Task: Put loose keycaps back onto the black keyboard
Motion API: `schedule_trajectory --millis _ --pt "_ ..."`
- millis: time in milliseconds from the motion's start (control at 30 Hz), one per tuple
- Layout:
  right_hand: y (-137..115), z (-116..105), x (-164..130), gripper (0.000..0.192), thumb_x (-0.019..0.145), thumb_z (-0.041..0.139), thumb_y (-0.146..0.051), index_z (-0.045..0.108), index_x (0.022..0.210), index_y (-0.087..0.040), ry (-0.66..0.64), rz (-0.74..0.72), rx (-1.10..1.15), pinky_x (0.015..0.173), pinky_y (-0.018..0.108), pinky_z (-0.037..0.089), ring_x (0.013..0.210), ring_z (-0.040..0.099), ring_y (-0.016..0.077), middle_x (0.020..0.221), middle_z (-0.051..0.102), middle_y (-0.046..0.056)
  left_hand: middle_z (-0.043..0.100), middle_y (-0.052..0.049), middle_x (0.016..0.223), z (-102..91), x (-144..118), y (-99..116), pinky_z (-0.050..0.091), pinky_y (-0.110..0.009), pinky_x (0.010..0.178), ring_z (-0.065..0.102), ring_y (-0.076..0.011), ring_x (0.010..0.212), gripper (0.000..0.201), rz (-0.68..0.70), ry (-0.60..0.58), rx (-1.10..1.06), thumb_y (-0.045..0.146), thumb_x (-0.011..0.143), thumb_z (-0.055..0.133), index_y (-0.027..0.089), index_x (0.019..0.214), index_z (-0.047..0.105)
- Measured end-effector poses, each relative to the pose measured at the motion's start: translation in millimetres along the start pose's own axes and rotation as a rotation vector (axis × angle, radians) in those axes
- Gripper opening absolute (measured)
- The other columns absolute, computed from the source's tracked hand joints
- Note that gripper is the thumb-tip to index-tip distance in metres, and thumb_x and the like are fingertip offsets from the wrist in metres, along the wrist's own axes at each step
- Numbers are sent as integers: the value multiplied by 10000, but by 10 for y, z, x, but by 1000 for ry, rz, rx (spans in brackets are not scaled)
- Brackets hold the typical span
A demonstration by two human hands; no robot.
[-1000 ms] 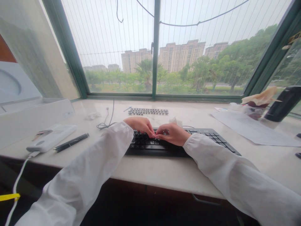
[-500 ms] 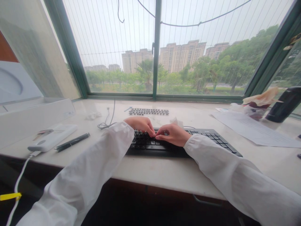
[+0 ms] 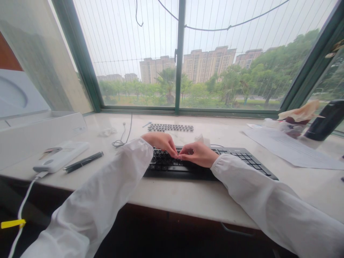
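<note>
A black keyboard (image 3: 242, 157) lies on the pale stone sill in front of me. My left hand (image 3: 160, 142) and my right hand (image 3: 199, 154) rest on its middle rows, in white sleeves. Their curled fingertips meet at one spot and pinch a keycap there. The keycap itself is mostly hidden by my fingers. Behind the keyboard, near the window, loose dark keycaps (image 3: 170, 127) are laid out in rows. A crumpled white tissue (image 3: 202, 139) sits just behind my right hand.
At the left lie a white power bank (image 3: 61, 156) with a cable, a black pen (image 3: 83, 162) and an open white box (image 3: 40, 132). A thin wire (image 3: 122, 138) coils behind my left hand. Papers (image 3: 290, 148), wrappers and a black bottle (image 3: 324, 120) are at the right.
Both hands stay pinched at the same spot on the keyboard. Only the view has shifted slightly.
</note>
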State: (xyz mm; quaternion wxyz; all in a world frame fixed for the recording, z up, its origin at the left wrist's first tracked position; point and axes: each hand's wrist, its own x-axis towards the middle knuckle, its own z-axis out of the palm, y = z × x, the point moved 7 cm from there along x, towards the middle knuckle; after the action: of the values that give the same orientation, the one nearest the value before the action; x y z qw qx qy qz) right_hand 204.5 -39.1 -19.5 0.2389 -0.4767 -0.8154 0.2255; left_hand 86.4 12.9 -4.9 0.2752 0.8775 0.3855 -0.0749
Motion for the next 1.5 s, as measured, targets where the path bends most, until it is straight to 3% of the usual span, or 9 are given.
schedule_trajectory --millis 233,567,1067,1333,1500 --pt "17 2 8 369 807 621 -475 765 851 -138 -25 -27 -18 595 258 368 641 529 132 717 699 44 741 27 812 -6 -44 56 368 -248 740 600 -160 854 345 -15 50 17 526 615 763 284 859 791" --pt "-23 -10 3 282 777 671 -406 770 870 -160 14 -67 -24 586 245 366 630 514 122 683 673 25 742 38 797 -17 -40 65 366 -242 738 602 -161 862 368 -8 79 28 564 575 775 290 821 793" --pt "55 70 26 347 763 662 -450 748 886 -137 -101 35 109 612 258 395 689 575 148 781 718 48 724 31 720 -26 -31 74 366 -247 675 585 -149 749 356 31 121 38 526 558 793 286 821 797" --pt "64 87 26 332 713 706 -428 726 830 -119 -96 57 155 570 249 371 639 543 131 719 689 35 708 40 669 1 -10 92 356 -252 657 565 -137 703 322 44 128 24 472 531 820 288 794 797" --pt "47 67 14 358 740 675 -455 740 844 -119 -95 56 124 571 251 369 641 530 131 705 682 36 739 27 764 0 -22 79 367 -246 689 593 -155 776 354 60 104 16 522 568 795 281 828 796"
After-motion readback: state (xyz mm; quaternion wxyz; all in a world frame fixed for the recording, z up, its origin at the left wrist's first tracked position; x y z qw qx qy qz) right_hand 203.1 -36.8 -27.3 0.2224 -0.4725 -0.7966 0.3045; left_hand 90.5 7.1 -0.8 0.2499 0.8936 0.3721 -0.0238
